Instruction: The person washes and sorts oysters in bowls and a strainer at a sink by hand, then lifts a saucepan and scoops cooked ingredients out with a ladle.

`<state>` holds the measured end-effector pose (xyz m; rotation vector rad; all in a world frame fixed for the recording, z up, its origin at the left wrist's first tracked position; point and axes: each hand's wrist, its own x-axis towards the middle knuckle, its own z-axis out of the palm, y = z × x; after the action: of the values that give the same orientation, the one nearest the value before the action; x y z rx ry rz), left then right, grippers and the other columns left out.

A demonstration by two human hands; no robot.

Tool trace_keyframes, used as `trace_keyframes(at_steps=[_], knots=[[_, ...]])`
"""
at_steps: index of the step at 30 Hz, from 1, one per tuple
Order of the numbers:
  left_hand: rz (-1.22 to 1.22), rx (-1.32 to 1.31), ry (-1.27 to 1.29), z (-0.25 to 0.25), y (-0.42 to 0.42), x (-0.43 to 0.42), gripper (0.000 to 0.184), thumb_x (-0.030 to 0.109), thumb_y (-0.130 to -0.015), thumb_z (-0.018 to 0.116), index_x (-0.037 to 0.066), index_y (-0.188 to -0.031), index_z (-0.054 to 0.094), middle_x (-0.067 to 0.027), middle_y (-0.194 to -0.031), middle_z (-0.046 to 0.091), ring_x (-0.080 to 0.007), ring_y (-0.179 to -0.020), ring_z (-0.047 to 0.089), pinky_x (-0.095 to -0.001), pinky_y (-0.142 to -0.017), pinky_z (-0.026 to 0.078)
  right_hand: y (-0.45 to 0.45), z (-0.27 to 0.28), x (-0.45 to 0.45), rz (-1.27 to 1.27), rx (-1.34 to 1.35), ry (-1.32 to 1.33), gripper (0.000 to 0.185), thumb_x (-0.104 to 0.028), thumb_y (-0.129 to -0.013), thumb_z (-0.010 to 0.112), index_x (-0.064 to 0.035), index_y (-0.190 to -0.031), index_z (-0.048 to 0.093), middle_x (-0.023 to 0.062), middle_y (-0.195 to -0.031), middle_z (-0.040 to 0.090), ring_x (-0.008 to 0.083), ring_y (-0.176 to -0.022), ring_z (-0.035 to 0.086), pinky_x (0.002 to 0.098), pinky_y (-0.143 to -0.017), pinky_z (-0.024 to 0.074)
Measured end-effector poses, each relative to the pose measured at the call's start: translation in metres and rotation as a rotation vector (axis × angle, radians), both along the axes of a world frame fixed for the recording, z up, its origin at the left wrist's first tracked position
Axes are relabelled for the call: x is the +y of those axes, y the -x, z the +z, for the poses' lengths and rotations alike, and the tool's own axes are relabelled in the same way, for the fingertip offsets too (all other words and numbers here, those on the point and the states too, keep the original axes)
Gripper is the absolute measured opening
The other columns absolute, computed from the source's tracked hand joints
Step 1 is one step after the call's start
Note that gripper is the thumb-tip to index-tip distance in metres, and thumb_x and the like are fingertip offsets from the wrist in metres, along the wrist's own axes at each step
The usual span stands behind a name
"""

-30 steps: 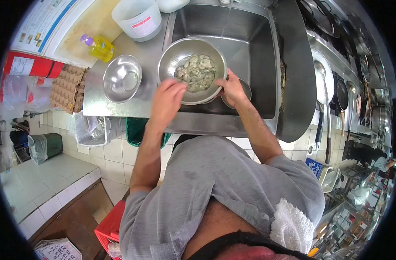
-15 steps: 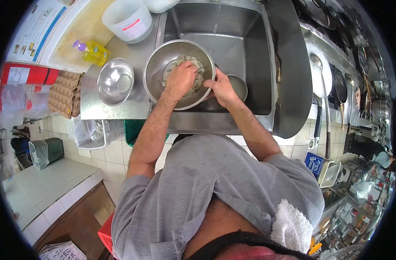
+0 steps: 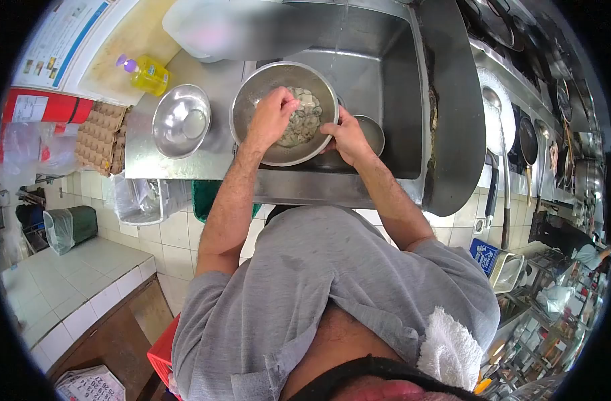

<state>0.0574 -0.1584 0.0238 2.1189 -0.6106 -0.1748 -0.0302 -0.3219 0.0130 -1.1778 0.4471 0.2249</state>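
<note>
A metal colander (image 3: 249,110) with a heap of greyish, wet oyster-like pieces (image 3: 305,120) is over the near left part of the sink. My right hand (image 3: 348,137) grips its right rim, thumb on top and fingers beneath. Inside the bowl, my left hand (image 3: 272,115) is closed at the left edge of the heap, its fingertips pressed together; whether they pinch a piece is too small to tell. Behind the colander's right side, a smaller metal bowl (image 3: 372,134) rests in the sink.
On the counter at left sit an empty steel bowl (image 3: 178,127) and a yellow soap bottle (image 3: 145,75). A whitish container (image 3: 205,30), partly blurred, is behind. Water runs thinly into the sink (image 3: 399,80). Pans (image 3: 527,142) line the right side.
The left hand reached down into the heap and has now lifted slightly, uncovering more pieces. The right hand keeps hold of the rim. A blurred patch now covers the white container.
</note>
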Motion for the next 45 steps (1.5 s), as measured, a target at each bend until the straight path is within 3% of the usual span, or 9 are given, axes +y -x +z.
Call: trace_keyframes(at_steps=[10, 12, 16, 18, 29, 34, 38, 41, 45], knots=[[0.129, 0.079, -0.029, 0.006, 0.006, 0.019, 0.012, 0.009, -0.084, 0.053, -0.001, -0.088, 0.050, -0.0160, -0.080, 0.058, -0.0283, -0.076, 0.059, -0.0360, -0.065, 0.045, -0.005, -0.004, -0.001, -0.015, 0.004, 0.002, 0.042, 0.003, -0.075, 0.052, -0.0037, -0.115, 0.043, 0.0118, -0.094, 0.056, 0.0216, -0.070, 0.061, 0.0340, -0.048, 0.0549], [0.085, -0.349, -0.117, -0.010, 0.007, 0.022, 0.010, 0.005, -0.082, 0.051, -0.001, -0.090, 0.048, -0.0180, -0.087, 0.052, -0.0343, -0.084, 0.054, -0.0409, -0.068, 0.044, -0.006, -0.003, -0.001, -0.010, 0.010, 0.009, 0.043, 0.003, -0.075, 0.052, -0.0042, -0.116, 0.043, 0.0115, -0.094, 0.057, 0.0214, -0.070, 0.061, 0.0343, -0.049, 0.0549], [0.052, -0.385, -0.252, -0.017, 0.011, 0.020, 0.014, 0.003, -0.080, 0.051, -0.001, -0.092, 0.047, -0.0192, -0.093, 0.048, -0.0383, -0.089, 0.049, -0.0449, -0.072, 0.043, -0.007, 0.001, 0.003, -0.010, 0.011, 0.006, 0.044, 0.003, -0.075, 0.052, -0.0055, -0.117, 0.043, 0.0105, -0.093, 0.057, 0.0205, -0.069, 0.061, 0.0321, -0.048, 0.0540], [-0.047, -0.316, -0.485, -0.013, 0.018, 0.015, 0.015, 0.005, -0.080, 0.052, -0.001, -0.093, 0.048, -0.0202, -0.095, 0.049, -0.0390, -0.090, 0.050, -0.0459, -0.075, 0.043, -0.007, 0.001, 0.006, 0.001, 0.014, 0.007, 0.044, 0.003, -0.075, 0.052, -0.0057, -0.117, 0.043, 0.0102, -0.093, 0.057, 0.0201, -0.069, 0.061, 0.0310, -0.047, 0.0535], [-0.153, 0.083, -0.407, -0.024, 0.019, 0.014, 0.016, 0.015, -0.086, 0.048, -0.001, -0.088, 0.045, -0.0227, -0.080, 0.056, -0.0413, -0.078, 0.054, -0.0481, -0.068, 0.042, -0.009, -0.010, 0.007, 0.009, -0.020, -0.016, 0.043, 0.002, -0.073, 0.052, -0.0008, -0.115, 0.042, 0.0139, -0.100, 0.055, 0.0228, -0.076, 0.062, 0.0316, -0.048, 0.0551], [0.073, 0.140, 0.072, -0.002, 0.017, 0.031, 0.017, 0.014, -0.086, 0.047, -0.002, -0.090, 0.048, -0.0238, -0.081, 0.058, -0.0403, -0.080, 0.057, -0.0422, -0.069, 0.044, -0.010, -0.009, 0.005, -0.023, 0.021, -0.032, 0.044, 0.003, -0.074, 0.051, -0.0002, -0.117, 0.040, 0.0147, -0.101, 0.055, 0.0239, -0.076, 0.062, 0.0330, -0.049, 0.0551], [0.328, 0.085, 0.192, 0.030, 0.040, 0.084, 0.020, 0.018, -0.090, 0.047, -0.001, -0.095, 0.051, -0.0163, -0.083, 0.062, -0.0253, -0.078, 0.061, -0.0329, -0.070, 0.046, -0.012, -0.012, -0.002, -0.022, 0.005, -0.041, 0.045, 0.003, -0.075, 0.050, -0.0002, -0.118, 0.040, 0.0148, -0.103, 0.054, 0.0244, -0.078, 0.061, 0.0342, -0.052, 0.0560], [0.497, 0.127, 0.075, 0.029, 0.078, 0.143, 0.019, 0.016, -0.091, 0.045, -0.001, -0.098, 0.051, -0.0099, -0.083, 0.061, -0.0167, -0.078, 0.060, -0.0294, -0.070, 0.046, -0.013, -0.011, -0.007, -0.068, -0.004, -0.016, 0.043, 0.002, -0.076, 0.050, -0.0010, -0.118, 0.040, 0.0142, -0.102, 0.055, 0.0234, -0.078, 0.061, 0.0348, -0.054, 0.0557], [0.547, 0.153, -0.115, -0.020, 0.114, 0.214, 0.015, 0.013, -0.087, 0.052, -0.001, -0.089, 0.056, -0.0115, -0.081, 0.061, -0.0193, -0.073, 0.060, -0.0294, -0.067, 0.046, -0.019, -0.019, -0.019, -0.105, -0.026, 0.032, 0.043, 0.000, -0.078, 0.051, -0.0028, -0.119, 0.038, 0.0139, -0.102, 0.055, 0.0226, -0.080, 0.061, 0.0355, -0.057, 0.0552]])
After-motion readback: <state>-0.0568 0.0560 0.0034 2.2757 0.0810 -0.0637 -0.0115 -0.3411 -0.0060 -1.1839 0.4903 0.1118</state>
